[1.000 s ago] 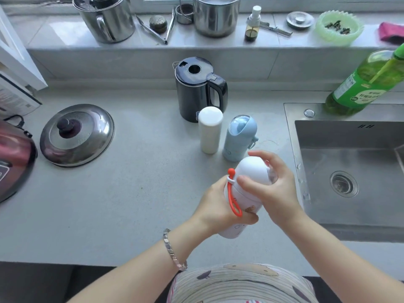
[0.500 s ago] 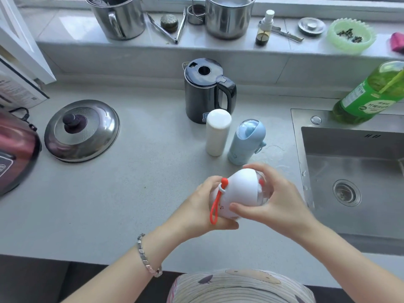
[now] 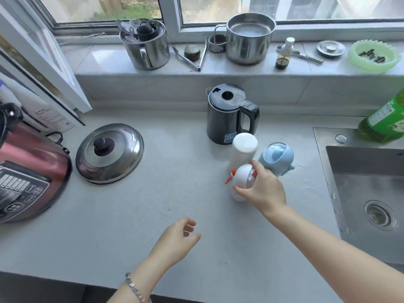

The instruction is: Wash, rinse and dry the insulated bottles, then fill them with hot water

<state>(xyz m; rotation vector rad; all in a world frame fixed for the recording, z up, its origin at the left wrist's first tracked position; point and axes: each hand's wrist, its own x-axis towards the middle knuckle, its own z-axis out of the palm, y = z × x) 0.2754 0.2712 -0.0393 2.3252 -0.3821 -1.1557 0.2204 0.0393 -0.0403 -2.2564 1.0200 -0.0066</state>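
My right hand [image 3: 263, 189] grips the domed top of a white bottle with an orange strap [image 3: 241, 179], which stands upright on the grey counter [image 3: 175, 193]. Just behind it stand a plain white bottle [image 3: 242, 149] and a light blue bottle [image 3: 276, 156]. A black electric kettle [image 3: 229, 114] with its lid shut sits behind them. My left hand [image 3: 177, 243] hovers over the counter nearer to me, fingers loosely curled, holding nothing.
A steel sink [image 3: 367, 193] lies at the right, with a green detergent bottle [image 3: 384, 121] at its back corner. A steel pan lid [image 3: 109, 153] and a pink rice cooker [image 3: 28, 167] sit at the left. Steel pots [image 3: 249, 38] line the windowsill.
The white bottle with the orange strap went from both hands down onto the counter in front of the other two. My left hand let go and drew back toward me.
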